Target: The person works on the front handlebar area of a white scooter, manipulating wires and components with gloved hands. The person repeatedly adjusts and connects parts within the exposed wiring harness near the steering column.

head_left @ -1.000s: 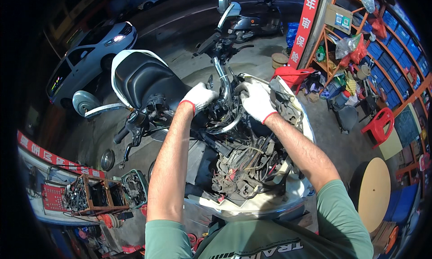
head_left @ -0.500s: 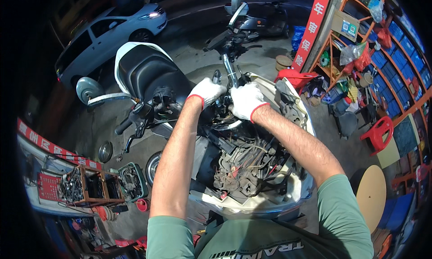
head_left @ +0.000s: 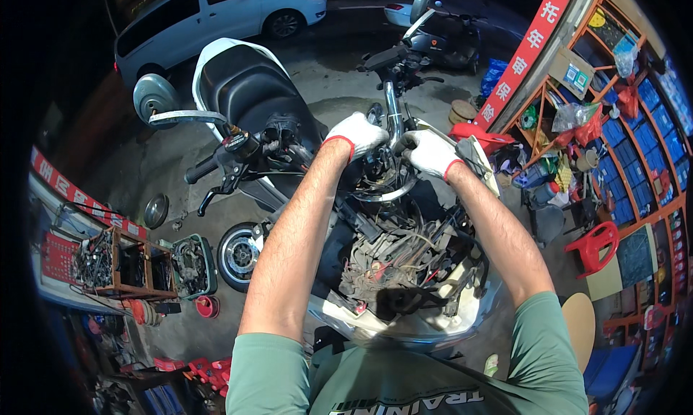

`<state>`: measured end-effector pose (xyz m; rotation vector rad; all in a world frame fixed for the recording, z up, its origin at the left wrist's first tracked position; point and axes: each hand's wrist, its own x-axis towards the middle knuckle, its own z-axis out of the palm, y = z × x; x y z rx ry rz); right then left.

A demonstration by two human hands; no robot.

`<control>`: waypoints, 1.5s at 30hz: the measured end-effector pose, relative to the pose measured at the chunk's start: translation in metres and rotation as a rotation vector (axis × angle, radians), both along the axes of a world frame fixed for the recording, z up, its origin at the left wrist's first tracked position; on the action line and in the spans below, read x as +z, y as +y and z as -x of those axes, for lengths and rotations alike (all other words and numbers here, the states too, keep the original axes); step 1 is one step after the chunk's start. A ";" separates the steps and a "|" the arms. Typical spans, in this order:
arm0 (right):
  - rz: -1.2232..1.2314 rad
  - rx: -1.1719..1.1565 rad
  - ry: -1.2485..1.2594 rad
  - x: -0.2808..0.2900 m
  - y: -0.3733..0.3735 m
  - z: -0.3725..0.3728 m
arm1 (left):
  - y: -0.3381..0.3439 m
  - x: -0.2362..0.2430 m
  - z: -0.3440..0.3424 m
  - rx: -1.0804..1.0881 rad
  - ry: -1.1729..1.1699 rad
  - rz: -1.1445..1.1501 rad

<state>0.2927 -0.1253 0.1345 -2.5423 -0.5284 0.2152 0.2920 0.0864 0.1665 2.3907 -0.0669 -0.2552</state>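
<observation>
Left hand (head_left: pixel 359 135) in white glove with red cuff, fingers closed on chrome handlebar stem (head_left: pixel 393 108) of stripped scooter. Right hand (head_left: pixel 429 151), same glove, closed on curved chrome ring (head_left: pixel 382 193) just beneath. Metal judged stiff, slick, heavy; tangled wiring harness (head_left: pixel 404 252) below judged fragile, best avoided.

Both bare forearms reach forward, gloved left hand (head_left: pixel 359 135) and right hand (head_left: pixel 431 152) curled shut, close together
</observation>
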 end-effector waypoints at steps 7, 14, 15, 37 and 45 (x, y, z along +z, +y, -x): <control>0.025 -0.056 -0.164 -0.001 0.000 -0.003 | 0.003 -0.001 -0.003 -0.015 0.026 0.026; 0.026 -0.035 -0.227 -0.001 -0.012 -0.012 | 0.003 -0.006 -0.008 -0.023 0.045 0.048; 0.037 -0.021 -0.237 -0.001 -0.012 -0.011 | 0.002 -0.007 -0.009 -0.021 0.041 0.058; -0.019 -0.151 0.067 0.001 0.002 -0.006 | 0.006 -0.019 -0.012 0.086 -0.053 0.154; -0.078 -0.176 0.057 -0.001 0.001 0.000 | 0.009 -0.011 -0.006 0.029 -0.034 0.123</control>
